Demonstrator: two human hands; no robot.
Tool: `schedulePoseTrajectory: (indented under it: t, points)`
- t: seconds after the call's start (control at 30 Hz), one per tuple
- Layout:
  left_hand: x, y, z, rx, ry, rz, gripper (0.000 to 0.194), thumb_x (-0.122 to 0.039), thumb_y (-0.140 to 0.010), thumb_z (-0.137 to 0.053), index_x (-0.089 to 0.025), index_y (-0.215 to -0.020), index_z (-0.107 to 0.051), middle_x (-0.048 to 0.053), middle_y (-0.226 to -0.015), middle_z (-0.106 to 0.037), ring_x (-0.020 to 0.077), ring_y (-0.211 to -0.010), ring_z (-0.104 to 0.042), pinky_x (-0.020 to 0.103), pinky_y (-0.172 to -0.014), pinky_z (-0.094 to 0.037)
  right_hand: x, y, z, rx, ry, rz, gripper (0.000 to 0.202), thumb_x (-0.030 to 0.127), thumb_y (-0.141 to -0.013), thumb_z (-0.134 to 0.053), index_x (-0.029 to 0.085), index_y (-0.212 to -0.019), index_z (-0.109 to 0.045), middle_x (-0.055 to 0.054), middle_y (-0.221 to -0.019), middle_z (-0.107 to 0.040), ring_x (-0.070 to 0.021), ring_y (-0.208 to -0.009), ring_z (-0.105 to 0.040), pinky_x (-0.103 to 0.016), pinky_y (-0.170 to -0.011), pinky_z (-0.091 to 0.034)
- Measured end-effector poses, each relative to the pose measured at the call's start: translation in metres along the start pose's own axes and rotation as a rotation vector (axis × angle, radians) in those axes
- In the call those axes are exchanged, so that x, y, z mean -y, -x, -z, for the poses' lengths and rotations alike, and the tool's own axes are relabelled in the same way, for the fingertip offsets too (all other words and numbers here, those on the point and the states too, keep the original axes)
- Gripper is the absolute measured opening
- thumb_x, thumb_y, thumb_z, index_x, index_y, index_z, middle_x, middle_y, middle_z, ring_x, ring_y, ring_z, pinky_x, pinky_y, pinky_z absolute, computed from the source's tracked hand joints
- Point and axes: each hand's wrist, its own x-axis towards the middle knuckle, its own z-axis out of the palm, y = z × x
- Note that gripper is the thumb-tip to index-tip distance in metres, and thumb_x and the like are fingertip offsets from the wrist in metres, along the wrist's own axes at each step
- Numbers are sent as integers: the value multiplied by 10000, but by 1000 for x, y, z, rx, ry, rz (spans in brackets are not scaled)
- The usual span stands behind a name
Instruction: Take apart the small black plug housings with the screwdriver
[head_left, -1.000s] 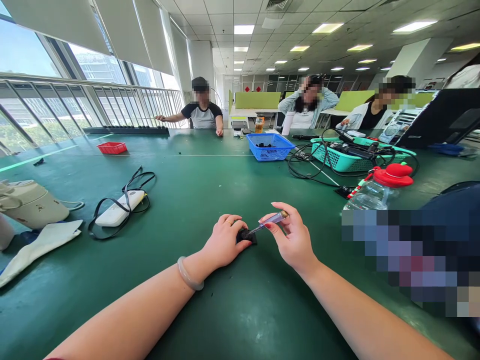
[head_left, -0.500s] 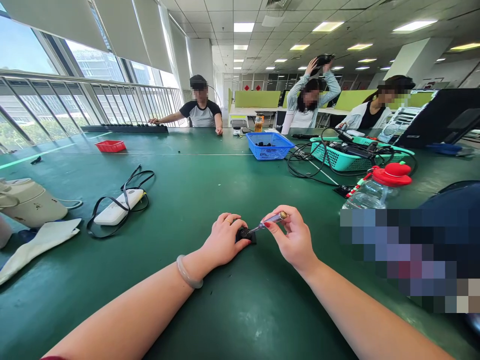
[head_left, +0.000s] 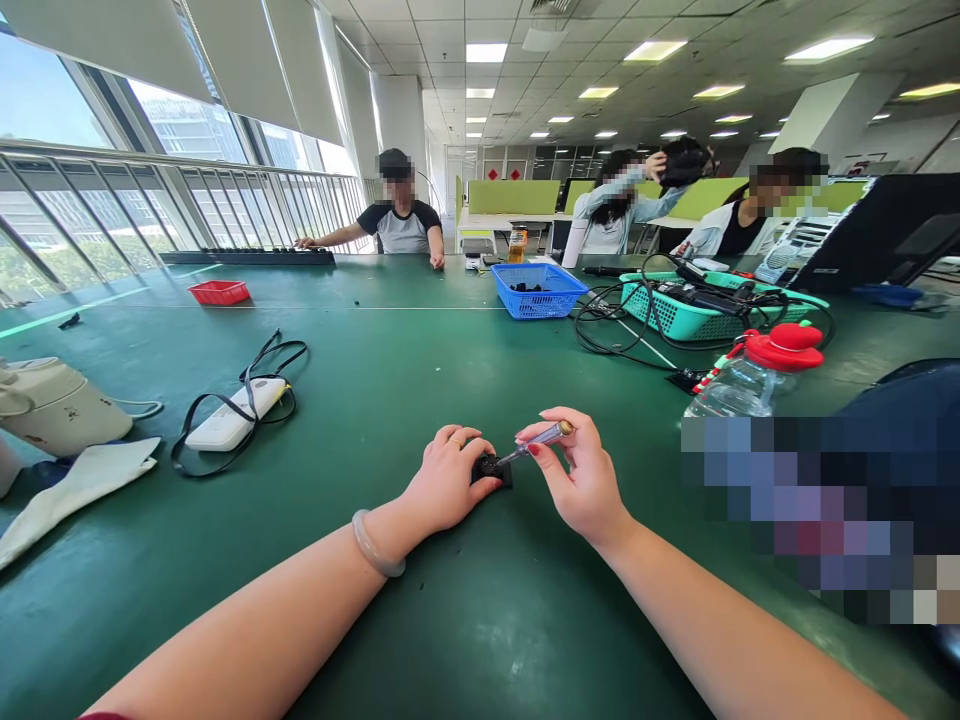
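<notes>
On the green table, my left hand grips a small black part between thumb and fingers, pressing it against the surface. What kind of part it is I cannot make out. My right hand pinches a screwdriver with a clear purplish handle, thumb below and fingers above. Its shaft slants down to the left, and the tip meets the top of the black part. Fingers of my left hand cover the part's left side.
A white power bank with a black strap lies at left, near a beige bag. Farther back are a red tray, a blue basket and a teal basket of cables. A red-lidded bottle stands right. Several people sit around.
My right fingers have shifted slightly on the screwdriver handle; its tip stays on the black part. Across the table, a person has lowered a dark headset from overhead to the right.
</notes>
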Motion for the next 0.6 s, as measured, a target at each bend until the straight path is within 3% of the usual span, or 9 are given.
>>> schedulePoseTrajectory:
  t: [0.2, 0.6]
  points:
    - [0, -1, 1, 16, -6, 13, 291, -350, -839, -712, -269, -1111, -647, 90, -1339, -577, 325, -1353, -392, 589, -1138, -360, 0, 0, 0, 1, 26, 6, 315, 213, -924, -585, 278, -1202, -451, -40, -951, -755, -198, -887, -748, -402, -865, -599]
    - [-1, 0, 2, 20, -9, 16, 309, -356, -835, -724, -279, -1126, -655, 89, -1352, -569, 332, -1370, -378, 586, -1141, -362, 6, 3, 1, 2, 118, 234, 316, 134, -905, -598, 290, -1162, -503, -31, -953, -758, -180, -828, -753, -345, -805, -627]
